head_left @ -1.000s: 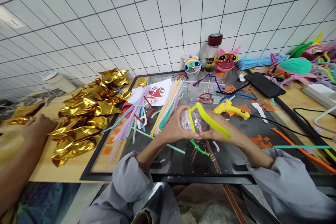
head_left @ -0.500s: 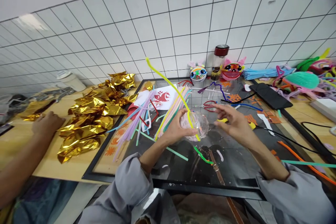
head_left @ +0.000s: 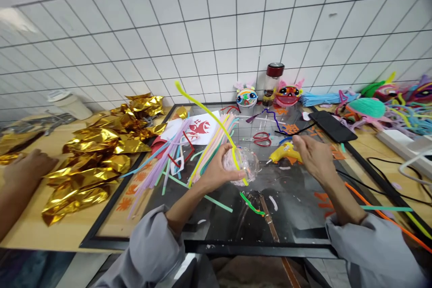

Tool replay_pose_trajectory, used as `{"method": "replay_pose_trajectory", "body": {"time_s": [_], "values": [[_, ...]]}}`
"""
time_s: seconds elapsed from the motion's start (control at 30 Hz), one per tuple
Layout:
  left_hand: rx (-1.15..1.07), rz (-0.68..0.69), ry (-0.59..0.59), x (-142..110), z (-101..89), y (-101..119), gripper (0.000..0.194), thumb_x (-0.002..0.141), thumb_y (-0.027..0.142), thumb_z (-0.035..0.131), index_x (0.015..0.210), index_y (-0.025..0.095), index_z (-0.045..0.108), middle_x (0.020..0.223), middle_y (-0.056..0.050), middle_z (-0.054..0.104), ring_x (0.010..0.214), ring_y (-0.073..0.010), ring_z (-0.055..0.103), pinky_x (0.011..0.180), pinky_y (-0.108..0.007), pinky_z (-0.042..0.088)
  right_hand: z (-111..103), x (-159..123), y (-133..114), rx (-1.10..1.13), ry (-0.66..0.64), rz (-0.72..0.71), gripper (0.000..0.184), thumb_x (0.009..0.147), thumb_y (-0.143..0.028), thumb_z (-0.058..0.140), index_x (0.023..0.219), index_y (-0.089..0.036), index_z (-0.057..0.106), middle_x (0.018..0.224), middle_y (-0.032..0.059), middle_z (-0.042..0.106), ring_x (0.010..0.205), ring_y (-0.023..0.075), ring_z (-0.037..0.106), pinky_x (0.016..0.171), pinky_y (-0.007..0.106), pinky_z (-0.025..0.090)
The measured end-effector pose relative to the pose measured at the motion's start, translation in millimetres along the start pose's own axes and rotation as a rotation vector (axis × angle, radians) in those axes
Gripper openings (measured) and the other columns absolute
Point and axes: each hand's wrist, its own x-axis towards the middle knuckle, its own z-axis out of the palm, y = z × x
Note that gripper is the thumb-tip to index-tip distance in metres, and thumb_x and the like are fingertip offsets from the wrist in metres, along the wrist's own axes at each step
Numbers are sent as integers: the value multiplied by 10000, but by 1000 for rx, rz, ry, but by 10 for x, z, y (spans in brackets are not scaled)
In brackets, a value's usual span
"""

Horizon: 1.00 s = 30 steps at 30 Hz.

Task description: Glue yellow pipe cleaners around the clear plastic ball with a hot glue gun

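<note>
My left hand (head_left: 221,168) is closed around a clear plastic ball (head_left: 251,164) with pale pink stuff inside. Under its thumb a long yellow pipe cleaner (head_left: 209,110) crosses the ball's front, its free end standing up to the left. My right hand (head_left: 313,157) has its fingers curled at the back end of a yellow glue gun (head_left: 285,153). The gun lies with its nozzle towards the ball, and my palm hides its handle. Whether the fingers grip the handle cannot be seen. Below the ball lies a short green pipe cleaner (head_left: 249,202).
Pastel pipe cleaners (head_left: 214,146), red-handled scissors (head_left: 262,139) and a printed white sheet (head_left: 205,128) lie on the dark board. Gold foil (head_left: 101,144) lies left, beside another person's hand (head_left: 30,166). Behind stand a bottle (head_left: 272,85) and decorated balls (head_left: 246,97). A phone (head_left: 332,126) lies right.
My right hand has moved away from the ball to the right, and its spread fingers have curled. The glue gun's front now shows. My left hand keeps hold of the ball.
</note>
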Motion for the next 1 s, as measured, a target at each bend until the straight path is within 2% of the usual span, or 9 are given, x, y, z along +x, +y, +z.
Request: {"method": "replay_pose_trajectory", "body": {"time_s": [0.1, 0.17, 0.27, 0.4, 0.53, 0.63, 0.77, 0.87, 1.0], "values": [[7, -6, 11, -6, -5, 7, 818, 515, 414, 873, 1188, 182, 470, 1187, -79, 562, 1074, -262, 584, 962, -391, 467, 41, 8, 93, -215, -182, -26, 396, 900, -484, 462, 954, -153, 673, 962, 161, 705, 892, 292, 648, 708, 355, 441], [27, 4, 12, -12, -5, 19, 810, 511, 411, 871, 1179, 178, 477, 1179, -79, 562, 1088, -270, 575, 975, -400, 462, 82, -3, 119, -292, -260, -29, 405, 831, -495, 572, 1007, -142, 662, 1043, 179, 693, 953, 315, 639, 760, 376, 450], [29, 9, 6, -22, 8, 41, 815, 499, 409, 873, 1175, 177, 481, 1147, -72, 574, 1073, -269, 578, 957, -392, 470, 132, -15, 137, -358, -334, -24, 464, 755, -515, 653, 1017, -132, 660, 1057, 192, 684, 961, 347, 637, 768, 408, 457], [16, 16, -20, -25, 28, 59, 798, 507, 410, 873, 1163, 184, 478, 1169, -79, 580, 1075, -264, 580, 933, -370, 475, 166, 3, 167, -399, -354, -37, 411, 792, -486, 586, 981, -132, 674, 1034, 195, 685, 960, 354, 639, 734, 407, 455], [32, 34, -15, -22, 34, 56, 819, 496, 390, 886, 1177, 192, 475, 1197, -76, 574, 1125, -283, 572, 976, -388, 462, 150, 38, 185, -324, -296, 15, 323, 741, -435, 611, 921, -175, 675, 922, 137, 709, 849, 297, 655, 653, 351, 434], [44, 43, 5, -23, 38, 48, 838, 492, 367, 891, 1197, 193, 472, 1243, -86, 561, 1191, -305, 545, 1028, -413, 435, 92, 51, 167, -262, -214, 91, 381, 724, -477, 612, 966, -185, 652, 843, 109, 701, 763, 277, 649, 597, 335, 411], [52, 30, 22, -21, 47, 45, 858, 482, 364, 900, 1209, 192, 478, 1259, -91, 555, 1198, -312, 541, 1046, -428, 427, 8, 33, 50, -95, -19, 155, 422, 710, -530, 588, 951, -183, 594, 840, 105, 677, 715, 249, 621, 576, 325, 410], [57, 40, 31, -14, 53, 46, 834, 481, 358, 903, 1189, 191, 496, 1243, -85, 561, 1190, -303, 540, 1066, -428, 408, -49, 21, -160, 158, 80, 101, 333, 697, -551, 571, 775, -229, 541, 688, 26, 600, 610, 187, 544, 547, 298, 384], [40, 20, 23, -14, 56, 55, 847, 472, 343, 901, 1190, 177, 485, 1273, -106, 533, 1201, -311, 525, 1078, -441, 391, -126, 68, -534, 223, 113, -50, 307, 682, -526, 577, 648, -256, 436, 538, -23, 483, 496, 141, 423, 498, 287, 321]]}}
